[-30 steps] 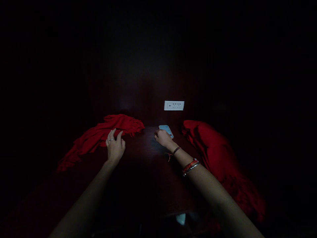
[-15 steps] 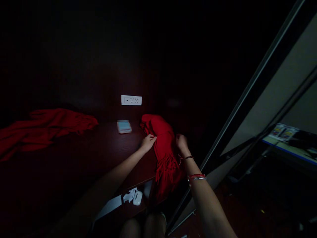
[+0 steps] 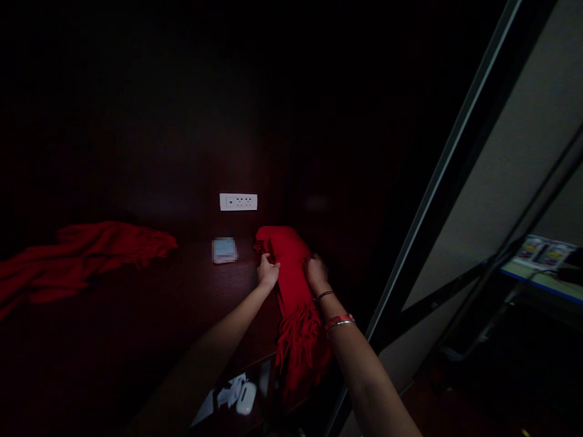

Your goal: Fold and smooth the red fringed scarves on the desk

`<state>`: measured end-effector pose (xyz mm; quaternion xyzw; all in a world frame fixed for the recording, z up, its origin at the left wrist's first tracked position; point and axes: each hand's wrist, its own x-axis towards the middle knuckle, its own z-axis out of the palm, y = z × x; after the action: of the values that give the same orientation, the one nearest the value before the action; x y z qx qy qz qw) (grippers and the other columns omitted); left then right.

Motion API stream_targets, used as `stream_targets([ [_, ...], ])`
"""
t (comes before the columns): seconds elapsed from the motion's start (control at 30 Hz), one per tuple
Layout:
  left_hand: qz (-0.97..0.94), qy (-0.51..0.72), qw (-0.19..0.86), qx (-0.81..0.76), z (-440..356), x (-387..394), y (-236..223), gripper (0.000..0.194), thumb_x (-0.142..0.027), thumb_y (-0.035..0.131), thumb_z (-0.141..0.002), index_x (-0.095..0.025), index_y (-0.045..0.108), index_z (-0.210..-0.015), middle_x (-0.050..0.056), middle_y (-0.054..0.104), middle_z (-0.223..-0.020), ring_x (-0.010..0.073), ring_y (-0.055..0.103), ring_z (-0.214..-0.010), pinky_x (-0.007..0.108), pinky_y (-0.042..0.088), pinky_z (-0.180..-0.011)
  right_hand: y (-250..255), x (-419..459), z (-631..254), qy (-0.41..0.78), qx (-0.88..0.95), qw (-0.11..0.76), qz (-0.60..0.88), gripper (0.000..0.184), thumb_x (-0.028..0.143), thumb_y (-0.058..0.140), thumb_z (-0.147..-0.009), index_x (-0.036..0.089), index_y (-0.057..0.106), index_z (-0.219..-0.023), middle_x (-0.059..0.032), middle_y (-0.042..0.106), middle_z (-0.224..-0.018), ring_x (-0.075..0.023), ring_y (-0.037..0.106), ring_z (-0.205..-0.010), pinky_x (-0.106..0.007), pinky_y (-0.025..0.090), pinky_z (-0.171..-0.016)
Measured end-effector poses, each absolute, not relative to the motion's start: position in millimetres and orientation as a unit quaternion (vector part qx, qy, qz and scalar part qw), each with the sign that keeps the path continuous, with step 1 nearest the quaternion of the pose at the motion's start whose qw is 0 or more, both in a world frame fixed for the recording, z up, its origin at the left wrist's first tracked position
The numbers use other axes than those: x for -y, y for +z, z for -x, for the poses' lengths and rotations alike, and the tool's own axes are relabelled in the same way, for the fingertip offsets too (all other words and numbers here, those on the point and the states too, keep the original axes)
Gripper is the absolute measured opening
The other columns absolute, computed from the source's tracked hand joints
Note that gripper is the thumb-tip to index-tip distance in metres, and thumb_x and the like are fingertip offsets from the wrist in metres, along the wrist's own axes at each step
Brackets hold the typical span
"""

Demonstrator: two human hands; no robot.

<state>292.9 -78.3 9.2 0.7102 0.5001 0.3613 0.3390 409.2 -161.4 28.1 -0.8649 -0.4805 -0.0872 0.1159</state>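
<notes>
A red fringed scarf (image 3: pixel 291 273) lies folded lengthwise on the dark wooden surface, its tassels hanging over the front edge. At its left edge is my left hand (image 3: pixel 268 273), thumb against the cloth and fingers curled at the fold. My right hand (image 3: pixel 316 273) is closed on the opposite edge, knuckles up, with bracelets on the wrist. Cloth hides part of the fingertips. A second red scarf (image 3: pixel 100 255) lies loosely bunched on the left of the same surface.
A white socket panel (image 3: pixel 238 202) is on the dark back wall, above a blurred flat object (image 3: pixel 225 250). Below the surface, an open compartment holds a white earbud case (image 3: pixel 246 398) and crumpled paper (image 3: pixel 232 390). A metal-edged frame (image 3: pixel 437 176) rises at right, near another table (image 3: pixel 542 280).
My right hand has come in to the scarf's right edge and closed on it. My left hand has shifted slightly along the left edge. The view has tilted up a little.
</notes>
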Motion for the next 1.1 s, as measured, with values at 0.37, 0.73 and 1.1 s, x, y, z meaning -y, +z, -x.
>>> stream_targets([
  [0.37, -0.704, 0.345, 0.339, -0.520, -290, 88, 4, 0.040, -0.018, 0.049, -0.074, -0.020, 0.037, -0.112, 0.003, 0.062, -0.082, 0.0154, 0.058, -0.077, 0.022, 0.040, -0.064, 27, 155, -416, -0.140, 0.428, 0.119, 0.885, 0.031, 0.009, 0.023, -0.082, 0.014, 0.046, -0.103, -0.0102, 0.059, -0.086, -0.0160, 0.057, -0.074, -0.022, 0.039, -0.057],
  [0.73, -0.727, 0.335, 0.333, -0.498, -291, 84, -13, 0.038, -0.017, 0.049, -0.074, -0.022, 0.039, -0.110, 0.004, 0.063, -0.082, 0.0159, 0.059, -0.075, 0.024, 0.040, -0.063, 31, 147, -417, -0.192, 0.453, 0.079, 0.867, 0.029, 0.003, 0.026, -0.080, 0.010, 0.050, -0.094, -0.0148, 0.057, -0.086, -0.0177, 0.059, -0.076, -0.024, 0.044, -0.058],
  [1.1, -0.757, 0.326, 0.334, -0.458, -261, 72, -4, 0.037, -0.018, 0.045, -0.077, -0.016, 0.036, -0.112, 0.003, 0.064, -0.075, 0.0108, 0.059, -0.069, 0.018, 0.040, -0.059, 65, 160, -383, -0.229, 0.461, 0.060, 0.855, 0.028, 0.005, 0.023, -0.082, 0.010, 0.047, -0.096, -0.0161, 0.055, -0.089, -0.0178, 0.059, -0.076, -0.025, 0.045, -0.060],
])
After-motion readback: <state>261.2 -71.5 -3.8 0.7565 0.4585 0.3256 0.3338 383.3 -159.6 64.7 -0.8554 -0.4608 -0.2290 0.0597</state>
